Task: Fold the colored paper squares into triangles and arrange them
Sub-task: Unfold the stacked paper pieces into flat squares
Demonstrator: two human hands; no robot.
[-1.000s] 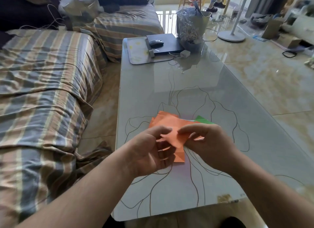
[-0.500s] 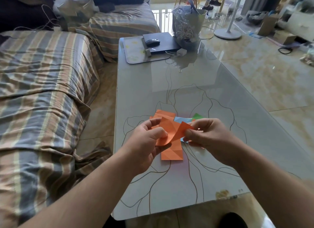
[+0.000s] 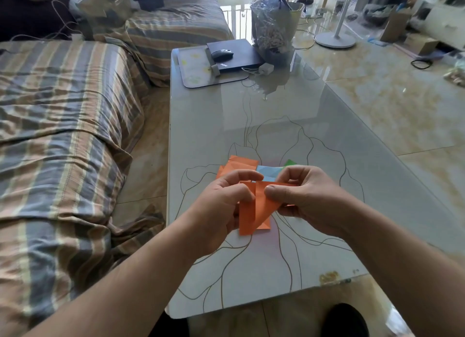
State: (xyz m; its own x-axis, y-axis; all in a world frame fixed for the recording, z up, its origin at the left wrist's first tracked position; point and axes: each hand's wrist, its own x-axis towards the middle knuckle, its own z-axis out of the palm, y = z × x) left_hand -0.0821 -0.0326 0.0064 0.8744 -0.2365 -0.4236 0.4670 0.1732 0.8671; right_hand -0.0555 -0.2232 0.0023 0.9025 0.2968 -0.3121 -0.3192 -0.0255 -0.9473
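Orange paper (image 3: 261, 206) is pinched between both hands above the near half of the table (image 3: 327, 140), roughly midway between its left and right edges. The left hand (image 3: 221, 206) has thumb and fingers closed on the sheet's left part; the right hand (image 3: 307, 198) has its thumb pressed on the front face near the upper edge, with its other fingers curled behind. Neither hand is open, and each grips the same sheet.

The sheet looks partly folded: a slanting edge runs from the right thumb down to a point at the lower middle, and a straight vertical strip shows on the left. Its long axis stands about upright in the view, top edge between the two thumbs, tip pointing back toward the person. Both hands are equally near, one on each side, so the coming crease probably turns on bringing the left strip and the right flap into line along that slanted edge. That is a judgement; the exact fold cannot be told.

Just beyond the hands, farther toward the table's far edge, lies the pile (image 3: 241, 167) of other sheets flat on the glass: orange at the left, a blue sheet (image 3: 270, 172) beside it, and a green corner (image 3: 290, 163) peeping out at the right. How many sheets lie there I cannot tell. Whether the held sheet clears the glass or brushes it is also unclear.
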